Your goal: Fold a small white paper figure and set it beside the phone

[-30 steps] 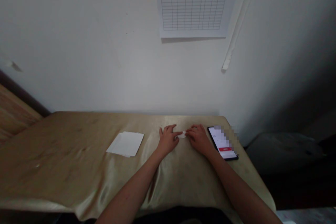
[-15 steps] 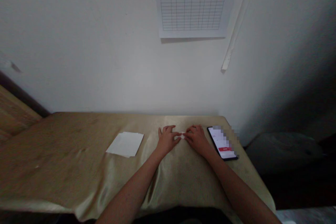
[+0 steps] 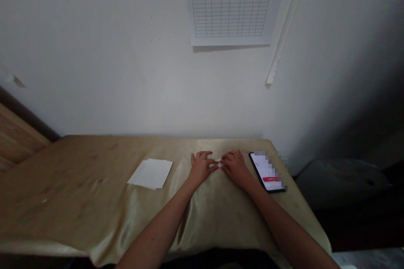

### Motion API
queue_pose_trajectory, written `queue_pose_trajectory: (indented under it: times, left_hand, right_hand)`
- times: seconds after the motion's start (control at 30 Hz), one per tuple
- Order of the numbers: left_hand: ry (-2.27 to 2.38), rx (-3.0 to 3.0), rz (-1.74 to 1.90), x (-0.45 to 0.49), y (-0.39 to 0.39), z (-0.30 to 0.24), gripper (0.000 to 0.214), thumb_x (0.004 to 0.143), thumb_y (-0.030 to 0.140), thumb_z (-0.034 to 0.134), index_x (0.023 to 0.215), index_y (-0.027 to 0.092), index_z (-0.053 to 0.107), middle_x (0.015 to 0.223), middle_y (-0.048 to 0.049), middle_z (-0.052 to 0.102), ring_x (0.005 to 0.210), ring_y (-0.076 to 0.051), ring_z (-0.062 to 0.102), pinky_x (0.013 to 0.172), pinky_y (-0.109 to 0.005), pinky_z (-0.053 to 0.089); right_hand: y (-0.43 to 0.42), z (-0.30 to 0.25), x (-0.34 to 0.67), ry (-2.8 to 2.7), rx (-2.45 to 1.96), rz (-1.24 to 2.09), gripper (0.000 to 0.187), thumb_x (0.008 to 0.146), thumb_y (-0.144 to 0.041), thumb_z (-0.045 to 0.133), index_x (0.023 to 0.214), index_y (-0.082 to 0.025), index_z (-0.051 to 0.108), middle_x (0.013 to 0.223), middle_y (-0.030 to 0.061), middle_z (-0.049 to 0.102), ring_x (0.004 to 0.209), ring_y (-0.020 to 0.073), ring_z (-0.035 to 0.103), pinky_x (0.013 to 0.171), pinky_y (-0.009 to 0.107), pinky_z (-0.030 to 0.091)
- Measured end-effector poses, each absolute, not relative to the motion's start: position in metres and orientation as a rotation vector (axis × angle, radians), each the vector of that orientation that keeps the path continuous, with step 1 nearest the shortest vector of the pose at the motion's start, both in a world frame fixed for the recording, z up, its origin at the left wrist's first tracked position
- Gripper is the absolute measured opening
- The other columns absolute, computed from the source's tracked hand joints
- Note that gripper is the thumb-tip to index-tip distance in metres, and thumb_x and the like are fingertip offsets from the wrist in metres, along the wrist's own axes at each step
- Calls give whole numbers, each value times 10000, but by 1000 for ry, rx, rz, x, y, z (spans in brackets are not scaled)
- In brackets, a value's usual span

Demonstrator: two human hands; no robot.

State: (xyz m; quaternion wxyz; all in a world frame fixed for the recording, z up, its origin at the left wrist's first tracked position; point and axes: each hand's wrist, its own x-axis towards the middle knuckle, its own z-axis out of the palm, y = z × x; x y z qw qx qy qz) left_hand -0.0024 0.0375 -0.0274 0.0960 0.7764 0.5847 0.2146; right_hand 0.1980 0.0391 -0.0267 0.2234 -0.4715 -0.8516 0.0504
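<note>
and it's the pale wall [image 3: 94, 71] filling the upper view, with the table [image 3: 63, 201] stretched out below it, draped in a creased, shiny gold-brown cloth! up on that wall, a big printed sheet [image 3: 232, 8], ruled into a grid, its header writing too small to read; a wooden panel [image 3: 19, 136] edges in at the far left, and a narrow white strip [image 3: 287, 29] slants down just right of the sheet. back to the table: a stack of white paper [image 3: 151, 173], edges not quite squared, lies left of the hands; over on the right, a phone [image 3: 263, 170], screen lit, red bar showing, part of it blurred into blocks. now the hands, side by side: left hand [image 3: 200, 167], thumb and forefinger pinched on one side; right hand [image 3: 235, 166], fingertips pinched on the other; and between them, smallest of all, a little white piece [image 3: 219, 163], mostly covered by fingers, between stack and phone
</note>
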Motion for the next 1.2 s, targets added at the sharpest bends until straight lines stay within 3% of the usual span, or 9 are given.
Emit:
queue_pose_trajectory:
  times: [0.3, 0.53, 1.2]
  left_hand:
    - [1726, 2313, 667, -2, 38, -28, 129, 853, 439, 727, 954, 380, 782, 1350, -1, 612, 1308, -282, 445, 1158, -674, 115]
    - [1718, 2327, 678, -1, 41, -34, 128, 869, 435, 710, 961, 373, 774, 1332, 1, 628, 1288, -267, 472, 1157, -683, 124]
    - [1746, 2233, 659, 0, 37, -24, 142, 865, 465, 699, 892, 354, 784, 1344, 3, 620, 1322, -279, 431, 1154, -695, 79]
  right_hand:
    - [40, -26, 200, -2333, -1274, 174, 203, 937, -276, 610, 1103, -250, 725, 1108, 62, 695, 1192, 249, 521, 1179, 541, 207]
    - [41, -28, 201, -2304, -1226, 162, 91, 924, -245, 618, 933, -223, 706, 1042, 44, 693, 1148, 226, 564, 1192, 547, 184]
    - [42, -36, 193, -2242, -1441, 158, 155, 965, -293, 552, 987, -244, 698, 1108, 53, 676, 1164, 257, 526, 1151, 570, 193]
